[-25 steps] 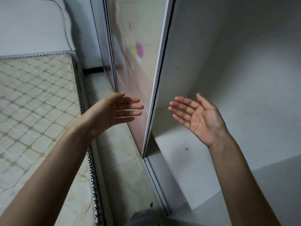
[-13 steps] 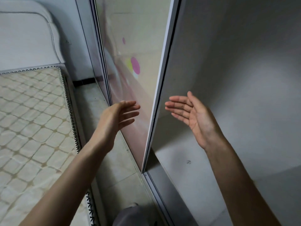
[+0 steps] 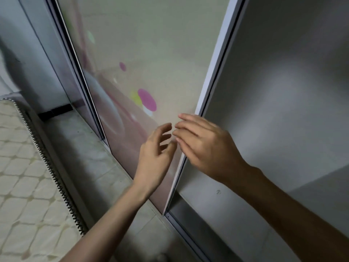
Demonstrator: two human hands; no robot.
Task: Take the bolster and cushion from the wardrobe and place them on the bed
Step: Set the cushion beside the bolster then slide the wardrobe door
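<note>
Our left hand (image 3: 154,157): fingers loosely spread, holding nothing, before the glossy sliding wardrobe door with pink and green dots (image 3: 132,72).
Our right hand (image 3: 205,146): fingers straight, at the door's white edge.
Grey wardrobe interior (image 3: 273,110): bolster, cushion unseen.
Cream quilted mattress (image 3: 20,167): far left.

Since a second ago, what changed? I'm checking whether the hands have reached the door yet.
Both hands closed in on the door's edge: the left hand moved right across the panel, the right hand moved left and turned palm-down over the edge, so their fingertips nearly meet. Neither grips anything. The view tilted upward. The wardrobe still shows bare; the mattress stays put.
</note>
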